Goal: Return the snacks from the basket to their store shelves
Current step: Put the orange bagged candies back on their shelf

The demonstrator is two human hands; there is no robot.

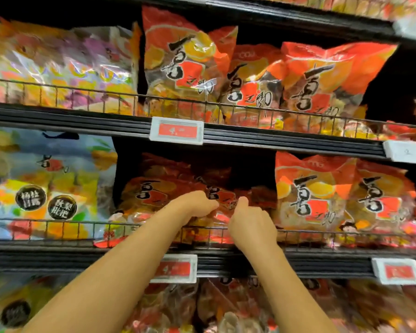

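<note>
Two bare forearms reach up from the bottom of my view toward the middle shelf [58,254]. My left hand [197,204] has its fingers curled down onto the red snack bag [178,195] lying tilted back behind the wire rail [70,223], gripping the bag's front. My right hand [251,224] sits just beside it, thumb raised and fingers bent over the same bag's right part at the rail; the fingertips are hidden behind the hand, so I judge it is holding the bag but I cannot see the pinch itself. The bag sits in the dim gap on this shelf, between a pale blue bag [46,183] on the left and two upright red bags [341,195] on the right. Under my wrists, a white price tag [175,270] with a red panel is clipped to the shelf edge, and a second one [396,271] sits far right. Below that, more bags [202,308] lie blurred. Farther up, the next shelf carries three red bags [250,75] of the same design standing side by side, with a shiny multicoloured bag [58,68] on their left, and another red-panelled price tag [177,130] on its front edge. The top shelf is only a blurred strip of packets.
</note>
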